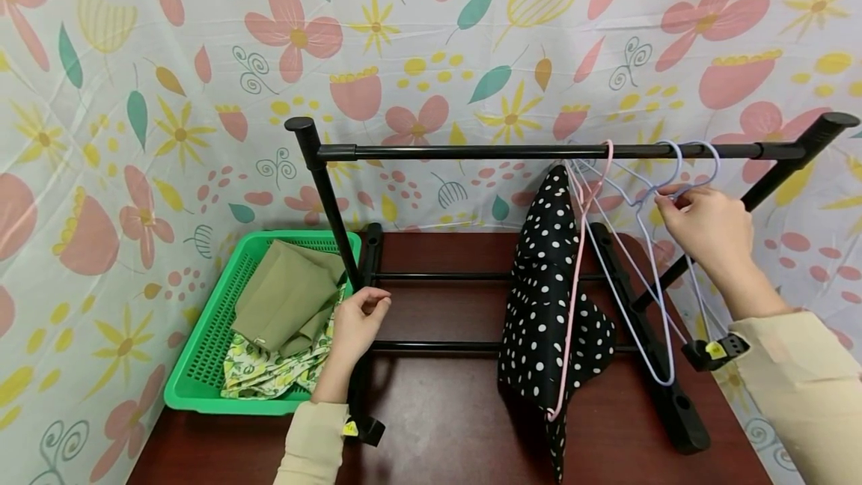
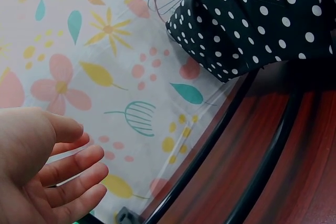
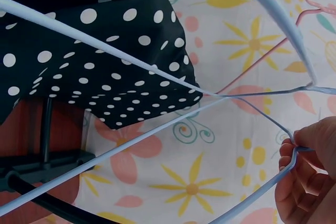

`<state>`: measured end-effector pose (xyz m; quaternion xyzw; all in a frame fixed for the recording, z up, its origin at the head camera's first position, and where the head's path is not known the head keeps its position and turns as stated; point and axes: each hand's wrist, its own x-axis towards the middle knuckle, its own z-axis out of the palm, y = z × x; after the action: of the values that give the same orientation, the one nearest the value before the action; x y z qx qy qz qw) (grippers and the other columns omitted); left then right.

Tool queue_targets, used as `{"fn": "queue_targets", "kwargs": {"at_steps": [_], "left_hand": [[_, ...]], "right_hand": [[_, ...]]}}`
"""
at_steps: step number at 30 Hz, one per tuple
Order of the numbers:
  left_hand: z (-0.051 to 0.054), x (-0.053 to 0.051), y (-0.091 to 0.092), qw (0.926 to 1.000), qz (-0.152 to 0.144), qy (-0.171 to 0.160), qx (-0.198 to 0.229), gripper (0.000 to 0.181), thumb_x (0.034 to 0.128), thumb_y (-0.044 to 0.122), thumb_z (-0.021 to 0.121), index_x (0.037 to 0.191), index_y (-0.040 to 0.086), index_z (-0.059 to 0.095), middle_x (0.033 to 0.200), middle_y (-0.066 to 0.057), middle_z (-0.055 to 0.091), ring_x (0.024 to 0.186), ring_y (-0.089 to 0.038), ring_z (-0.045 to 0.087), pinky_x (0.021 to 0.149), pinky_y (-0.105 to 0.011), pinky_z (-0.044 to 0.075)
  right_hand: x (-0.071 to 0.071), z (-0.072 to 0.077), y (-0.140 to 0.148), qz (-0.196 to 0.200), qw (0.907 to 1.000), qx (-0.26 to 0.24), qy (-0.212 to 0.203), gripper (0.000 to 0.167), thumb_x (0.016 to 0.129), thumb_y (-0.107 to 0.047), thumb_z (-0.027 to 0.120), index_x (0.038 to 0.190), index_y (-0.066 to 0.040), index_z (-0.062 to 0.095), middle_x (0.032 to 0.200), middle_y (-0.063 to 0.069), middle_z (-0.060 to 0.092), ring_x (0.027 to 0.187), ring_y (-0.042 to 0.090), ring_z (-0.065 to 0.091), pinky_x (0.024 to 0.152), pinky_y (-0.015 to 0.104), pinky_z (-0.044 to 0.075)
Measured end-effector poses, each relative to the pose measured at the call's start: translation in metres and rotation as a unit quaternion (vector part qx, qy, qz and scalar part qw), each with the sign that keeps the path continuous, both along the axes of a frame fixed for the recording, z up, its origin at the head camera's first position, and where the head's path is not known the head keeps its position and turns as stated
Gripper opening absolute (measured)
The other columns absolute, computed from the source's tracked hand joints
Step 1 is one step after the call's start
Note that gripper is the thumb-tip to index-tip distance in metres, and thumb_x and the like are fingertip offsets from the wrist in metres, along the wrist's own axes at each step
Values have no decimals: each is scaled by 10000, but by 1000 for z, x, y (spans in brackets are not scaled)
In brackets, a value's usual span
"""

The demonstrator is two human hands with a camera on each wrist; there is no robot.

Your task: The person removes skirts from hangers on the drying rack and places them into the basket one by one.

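1. While the rack [image 1: 485, 153] stood in front of you, your right hand [image 1: 710, 230] was out around 3 o'clock in the head view, thumb and fingertips pinching the outer blue hanger [image 3: 252, 194] just below its hook.
2. That hanger's hook sat over the top bar, the farthest along toward 3 o'clock. The inner blue hanger [image 3: 281, 19] hung right beside it, on its 9 o'clock side.
3. Next along came the pink hanger [image 1: 574, 298], with the polka-dot cloth [image 1: 539, 305] draped down at roughly 4 o'clock.
4. Your left hand [image 1: 357, 324] was over at 7 o'clock with nothing in it, fingers loosely bent and the thumb apart from them. Couldn't tell if it was touching the rack's upright.
5. Just past it, around 8 o'clock, you had the green basket [image 1: 236, 405]; the olive cloth [image 1: 286, 294] lay folded on top of the leafy yellow-and-green cloth [image 1: 263, 373] in there.
6. Basket and rack were both on the reddish-brown tabletop [image 1: 444, 410], floral backdrop [image 1: 417, 36] up toward 12 o'clock.
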<state>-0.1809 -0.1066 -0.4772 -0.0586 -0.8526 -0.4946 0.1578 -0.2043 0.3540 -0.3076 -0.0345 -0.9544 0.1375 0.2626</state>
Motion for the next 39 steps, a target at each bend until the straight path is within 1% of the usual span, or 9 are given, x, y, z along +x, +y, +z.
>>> {"fn": "queue_targets", "kwargs": {"at_steps": [9,14,17,21,24,27,32,35,39], "left_hand": [[-2,2,4,9999,-104,-19,27,80,854,111,646,886,161,700,763,11,675,653,-108,593,563,-235,471],[-4,3,5,9999,-96,-113,-19,73,853,130,651,877,179,699,752,30,667,636,-91,580,545,-232,459],[-6,3,5,9999,-79,-131,-31,78,853,132,649,874,189,698,749,36,665,632,-86,575,544,-231,457],[-6,4,5,9999,-95,-33,-58,80,851,125,649,877,179,702,745,33,668,624,-81,576,538,-229,457],[-7,6,6,9999,-129,15,-85,77,848,127,653,880,173,705,744,29,671,609,-79,574,526,-227,454],[-8,6,7,9998,-162,12,-82,79,847,125,655,886,173,704,751,23,670,613,-79,575,530,-223,454],[-9,5,7,9998,-177,-8,-90,72,847,143,660,887,183,704,765,26,674,629,-86,585,544,-226,459],[-10,5,8,9997,-187,-90,-116,66,851,162,659,887,196,703,781,38,678,638,-85,590,550,-231,462],[-11,6,9,9993,-215,-253,-144,63,853,177,660,891,208,700,807,49,678,667,-80,599,582,-238,475]], "right_hand": [[-2,-4,1,97,9998,37,192,386,877,-281,584,691,49,661,712,264,622,458,379,492,351,378,296],[-2,-6,2,119,9999,-2,105,402,881,-313,584,723,49,659,705,263,622,486,413,503,356,401,305],[-2,-7,1,98,9999,-14,40,410,881,-330,582,701,34,646,685,251,617,471,401,495,349,387,296],[0,-8,0,90,9999,-41,116,411,871,-339,587,620,-14,608,655,214,610,436,351,476,346,358,280],[2,-8,-2,91,9998,-81,167,410,870,-355,581,610,-40,608,628,183,601,418,309,450,351,341,268],[4,-8,-3,121,9997,-111,192,399,877,-371,564,661,-45,640,649,181,616,425,302,445,356,338,269],[9,-9,-3,221,9989,-87,410,344,880,-331,548,768,-26,661,734,220,650,528,399,539,386,405,315],[12,-9,-4,235,9982,-101,541,326,886,-306,543,854,-5,663,802,234,650,644,418,596,445,472,365],[18,-9,-5,169,9975,-227,644,327,888,-295,544,984,-7,664,863,228,642,729,409,608,536,525,394]]}}
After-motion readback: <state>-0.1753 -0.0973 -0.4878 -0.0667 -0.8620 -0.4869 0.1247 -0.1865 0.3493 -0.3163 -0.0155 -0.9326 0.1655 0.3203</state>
